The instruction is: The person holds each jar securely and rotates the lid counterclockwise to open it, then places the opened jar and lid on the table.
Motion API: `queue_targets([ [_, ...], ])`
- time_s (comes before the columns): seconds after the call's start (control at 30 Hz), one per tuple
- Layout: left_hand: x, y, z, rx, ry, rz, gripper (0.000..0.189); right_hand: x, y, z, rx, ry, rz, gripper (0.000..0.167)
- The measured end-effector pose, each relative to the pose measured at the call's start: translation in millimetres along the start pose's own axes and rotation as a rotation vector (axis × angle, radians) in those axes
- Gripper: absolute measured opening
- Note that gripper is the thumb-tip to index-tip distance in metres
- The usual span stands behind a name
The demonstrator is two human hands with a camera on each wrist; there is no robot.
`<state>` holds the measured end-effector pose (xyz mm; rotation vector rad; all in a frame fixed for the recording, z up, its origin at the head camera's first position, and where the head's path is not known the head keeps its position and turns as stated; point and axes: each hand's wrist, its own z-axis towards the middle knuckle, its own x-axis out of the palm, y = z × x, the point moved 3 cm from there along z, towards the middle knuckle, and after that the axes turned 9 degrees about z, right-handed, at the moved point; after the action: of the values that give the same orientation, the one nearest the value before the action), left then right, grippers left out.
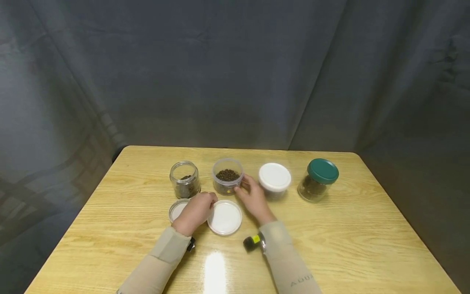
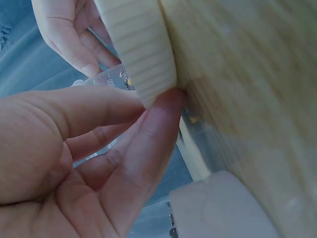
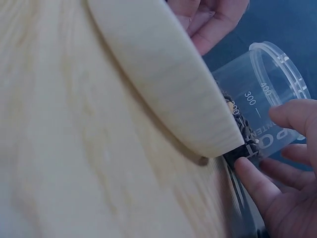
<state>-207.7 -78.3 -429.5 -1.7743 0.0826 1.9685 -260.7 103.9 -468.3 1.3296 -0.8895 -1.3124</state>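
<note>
Two open vessels could be spilled if knocked: the glass jar (image 1: 185,181), near the left hand (image 1: 196,208), by which the white lid (image 1: 225,217) is pinched, and the tub (image 1: 227,177) behind it, gripped by the right hand's (image 1: 253,198) curled fingers; room is offered between the green-lidded jar (image 1: 318,179) and the right edge of the table (image 1: 382,220)

There's the grey curtain (image 1: 220,73), hanging in folds behind the wooden table (image 1: 367,237), light glaring off its near side! Over on the right, a green-lidded jar (image 1: 312,187), dark contents showing; next along, a white-lidded tub (image 1: 274,177); out left, an open glass jar (image 1: 186,190), dark bits inside!
</note>
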Motion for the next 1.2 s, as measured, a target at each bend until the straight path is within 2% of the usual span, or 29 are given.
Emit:
queue_targets([
  [0.33, 0.8, -0.6, -0.2, -0.001, 0.005, 0.014, 0.037, -6, 8, -11.3, -0.013, 0.016, -0.036, 0.062],
  [0.57, -0.9, -2.3, -1.1, -0.006, -0.007, 0.033, 0.037, -18, 12, -23.5, -0.041, 0.037, -0.099, 0.045],
  [0.8, -2.1, -5.9, -3.6, -0.010, -0.034, 0.076, 0.029, -40, 15, -39.7, -0.049, 0.053, -0.145, 0.031],
  [0.93, -4.7, -10.7, -4.6, -0.030, -0.046, 0.087, 0.011, -53, 13, -48.5, -0.044, 0.075, -0.167, 0.029],
  [0.97, -6.5, -12.8, -4.8, -0.036, -0.049, 0.080, 0.007, -56, 13, -50.2, -0.047, 0.075, -0.172, 0.029],
  [1.03, -10.0, -17.7, -4.4, -0.044, -0.058, 0.040, 0.012, -63, 12, -53.1, -0.049, 0.072, -0.180, 0.028],
  [1.2, -13.4, -31.8, 1.5, -0.043, -0.049, -0.114, 0.018, -79, 12, -57.9, -0.045, 0.055, -0.177, 0.024],
])
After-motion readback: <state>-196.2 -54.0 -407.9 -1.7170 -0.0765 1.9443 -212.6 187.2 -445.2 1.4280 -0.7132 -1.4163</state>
